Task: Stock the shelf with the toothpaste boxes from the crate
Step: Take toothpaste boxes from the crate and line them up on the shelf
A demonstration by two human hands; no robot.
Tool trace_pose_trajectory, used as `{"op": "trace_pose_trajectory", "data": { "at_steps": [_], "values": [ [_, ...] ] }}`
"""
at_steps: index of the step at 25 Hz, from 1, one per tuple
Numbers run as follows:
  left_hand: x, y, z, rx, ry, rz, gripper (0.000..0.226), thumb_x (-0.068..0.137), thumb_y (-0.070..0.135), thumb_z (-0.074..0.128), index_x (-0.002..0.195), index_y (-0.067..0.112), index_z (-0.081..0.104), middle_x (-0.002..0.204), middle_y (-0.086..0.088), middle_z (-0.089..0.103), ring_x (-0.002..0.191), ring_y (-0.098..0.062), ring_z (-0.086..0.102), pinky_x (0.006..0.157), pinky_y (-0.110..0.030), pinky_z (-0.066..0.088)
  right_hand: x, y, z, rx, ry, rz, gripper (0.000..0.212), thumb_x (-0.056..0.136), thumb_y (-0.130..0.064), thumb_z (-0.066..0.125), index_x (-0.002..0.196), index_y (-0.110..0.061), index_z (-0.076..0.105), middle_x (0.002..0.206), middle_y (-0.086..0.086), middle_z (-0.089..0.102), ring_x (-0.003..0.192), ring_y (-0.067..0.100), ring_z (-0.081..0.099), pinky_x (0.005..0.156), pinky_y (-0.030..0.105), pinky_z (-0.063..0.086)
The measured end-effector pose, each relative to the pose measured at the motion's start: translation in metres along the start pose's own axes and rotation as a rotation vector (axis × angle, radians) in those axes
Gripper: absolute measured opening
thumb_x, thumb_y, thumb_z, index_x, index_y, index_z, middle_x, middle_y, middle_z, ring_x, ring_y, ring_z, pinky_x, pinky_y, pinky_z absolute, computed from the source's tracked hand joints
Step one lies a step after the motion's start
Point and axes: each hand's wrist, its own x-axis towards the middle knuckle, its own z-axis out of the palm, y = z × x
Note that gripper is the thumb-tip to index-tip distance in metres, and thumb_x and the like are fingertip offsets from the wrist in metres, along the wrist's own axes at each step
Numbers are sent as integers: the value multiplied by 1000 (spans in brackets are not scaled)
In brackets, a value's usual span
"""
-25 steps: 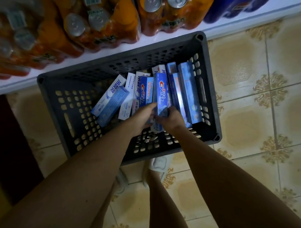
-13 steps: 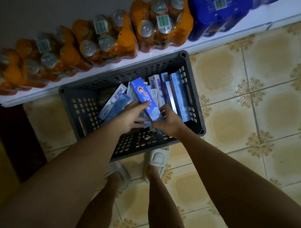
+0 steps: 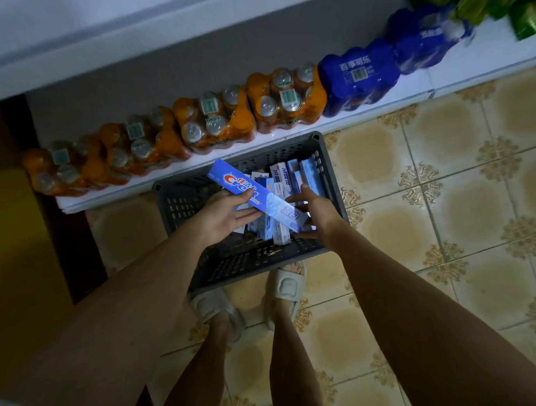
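The long blue cardboard toothpaste box (image 3: 255, 196) had risen clear of the grey plastic crate (image 3: 181, 199), left hand (image 3: 227, 215) gripping it; right hand (image 3: 313, 209) had released it, fingers spread, so shelving came next.

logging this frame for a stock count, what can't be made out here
Head view only:
- Number of toothpaste boxes in the crate: both hands and the lifted blue Crest box cover several.
- Right hand grip: its fingers are motion-blurred by the box's end.
- Target shelf for the toothpaste: not identifiable; only the bottom shelf with orange can packs shows.
- Small print on the boxes: too small, dim.
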Motion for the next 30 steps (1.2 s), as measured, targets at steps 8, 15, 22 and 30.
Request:
{"op": "trace_pose_trajectory", "data": {
  "at_steps": [8,15,22,30],
  "values": [
    [-92,23,11,-169,54,25,33,94,36,60,119,14,58,126,-17,61,113,-30,63,81,-39,58,-72,3,24,243,36,-104,11,95,-19,60,102,-14,67,106,12,63,89,26,60,60,31,48],
    [-232,109,-20,-127,163,135,47,92,47,60,126,14,52,117,-10,66,109,-26,64,79,-42,57,-216,-45,24,165,24,-282,18,94,-12,61,108,-2,66,84,7,65,72,19,63,48,22,51],
    [-378,152,-39,344,-59,131,63,61,45,82,115,17,64,106,-3,72,104,-14,66,74,-31,57,-329,-66,44,1,-60,-391,9,93,-17,62,92,-13,69,104,18,69,95,30,66,86,45,56],
    [-464,211,-46,597,-154,85,64,76,45,70,130,14,55,119,-11,66,101,-18,64,76,-31,56,-418,-123,80,-167,-96,-614,10,91,-17,66,94,-10,73,107,13,71,105,31,65,96,47,53]
  ]
}}
